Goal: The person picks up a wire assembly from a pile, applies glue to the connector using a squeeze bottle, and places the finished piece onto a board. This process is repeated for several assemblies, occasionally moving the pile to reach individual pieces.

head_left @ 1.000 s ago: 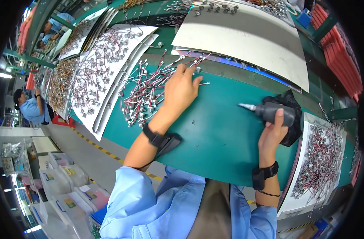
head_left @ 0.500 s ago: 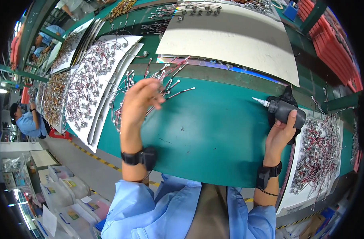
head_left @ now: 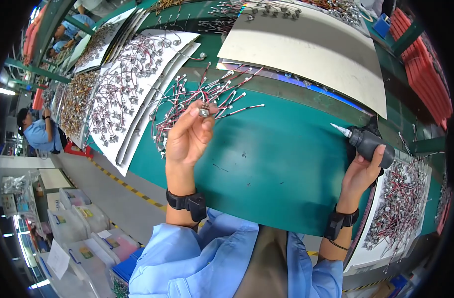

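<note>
Starting from the left, we have a loose heap of wired parts (head_left: 177,102) on the green bench (head_left: 286,164), thin red, dark and pale leads crossing every way, so we expect snagging if one gets tugged. Just in front of it, here's the left hand (head_left: 189,139), its grip pinched on a small metal part (head_left: 204,112) at the fingertips. We judge that piece light and hard, its leads floppy and perhaps weak where they join; the metal body looks the safer place to hold. We can't make out its underside, and where its leads run is lost among the fingers and the heap. Across to the right, well apart, the dark bottle (head_left: 368,145) sits raised and tilted, its pale nozzle (head_left: 340,130) pointing up and leftward. The right hand (head_left: 360,174) has its grip wrapped around the body, thumb along the near side. We'd call it light, probably squeezable, best held mid-body; how full it is, we can't tell. Behind, a black bag (head_left: 373,124) is mostly hidden.
</note>
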Demonstrator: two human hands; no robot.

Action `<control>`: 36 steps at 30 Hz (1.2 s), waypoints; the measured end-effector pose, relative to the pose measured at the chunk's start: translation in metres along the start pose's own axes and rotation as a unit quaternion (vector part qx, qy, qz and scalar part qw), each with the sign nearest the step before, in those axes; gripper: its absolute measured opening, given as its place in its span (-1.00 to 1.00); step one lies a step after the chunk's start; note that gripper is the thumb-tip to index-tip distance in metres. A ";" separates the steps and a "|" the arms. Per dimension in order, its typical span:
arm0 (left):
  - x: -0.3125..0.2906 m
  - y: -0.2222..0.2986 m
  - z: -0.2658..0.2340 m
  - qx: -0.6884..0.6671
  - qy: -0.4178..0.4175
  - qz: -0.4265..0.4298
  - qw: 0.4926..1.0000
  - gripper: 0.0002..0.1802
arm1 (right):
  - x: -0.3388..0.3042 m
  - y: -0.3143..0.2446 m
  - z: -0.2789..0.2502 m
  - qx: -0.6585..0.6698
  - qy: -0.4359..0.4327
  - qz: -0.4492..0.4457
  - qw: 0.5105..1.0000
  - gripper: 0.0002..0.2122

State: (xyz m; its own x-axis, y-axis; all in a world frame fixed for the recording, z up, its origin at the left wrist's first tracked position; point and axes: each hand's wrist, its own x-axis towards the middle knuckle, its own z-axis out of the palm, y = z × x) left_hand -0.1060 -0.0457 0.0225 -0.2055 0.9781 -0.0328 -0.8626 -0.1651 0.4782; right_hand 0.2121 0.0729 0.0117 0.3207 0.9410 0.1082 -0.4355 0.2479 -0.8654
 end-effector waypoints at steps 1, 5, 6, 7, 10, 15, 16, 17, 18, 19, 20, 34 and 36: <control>0.001 -0.002 0.000 -0.001 0.000 -0.001 1.000 -0.78 | 0.000 0.000 0.002 0.002 -0.003 0.001 1.000 -0.78; 0.006 -0.009 0.001 0.028 0.015 -0.017 0.999 -0.80 | 0.000 -0.004 0.011 0.005 -0.011 0.015 1.000 -0.78; 0.008 -0.012 0.003 0.068 0.017 -0.009 0.998 -0.81 | 0.000 -0.005 0.014 0.005 -0.013 0.022 1.000 -0.78; 0.009 -0.015 0.004 0.107 0.018 -0.001 0.994 -0.81 | 0.000 -0.005 0.017 0.003 -0.010 0.021 1.000 -0.78; 0.016 -0.034 0.005 0.151 0.011 -0.016 0.988 -0.82 | 0.001 -0.003 0.025 0.023 -0.017 0.035 0.999 -0.72; 0.018 -0.075 0.009 0.235 0.011 -0.051 0.971 -0.81 | -0.012 -0.005 0.040 0.016 -0.090 0.059 0.994 -0.61; 0.017 -0.081 0.011 0.269 0.018 -0.052 0.962 -0.80 | -0.016 -0.003 0.039 0.019 -0.111 0.062 0.992 -0.56; 0.018 -0.086 0.013 0.264 0.020 -0.059 0.963 -0.80 | -0.019 0.000 0.038 0.021 -0.131 0.065 0.989 -0.52; 0.018 -0.090 0.015 0.280 0.040 -0.054 0.958 -0.80 | -0.022 0.003 0.036 0.023 -0.151 0.069 0.986 -0.47; 0.018 -0.093 0.018 0.296 0.059 -0.048 0.952 -0.79 | -0.026 0.005 0.034 0.015 -0.147 0.072 0.986 -0.47; 0.018 -0.097 0.019 0.313 0.079 -0.042 0.946 -0.79 | -0.029 0.007 0.033 -0.011 -0.158 0.061 0.985 -0.45; 0.007 -0.106 0.022 0.369 0.035 -0.011 0.929 -0.78 | -0.047 0.014 0.024 -0.102 -0.192 -0.024 0.976 -0.34; 0.006 -0.106 0.021 0.365 0.039 -0.006 0.930 -0.79 | -0.048 0.015 0.025 -0.105 -0.201 -0.030 0.974 -0.34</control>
State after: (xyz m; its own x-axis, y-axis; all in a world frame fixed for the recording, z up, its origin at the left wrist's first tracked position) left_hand -0.0059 -0.0196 -0.0095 -0.2552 0.9626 -0.0913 -0.3261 0.0032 0.9453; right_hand 0.1694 0.0370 0.0057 -0.0325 0.9506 0.3086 -0.2318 0.2931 -0.9275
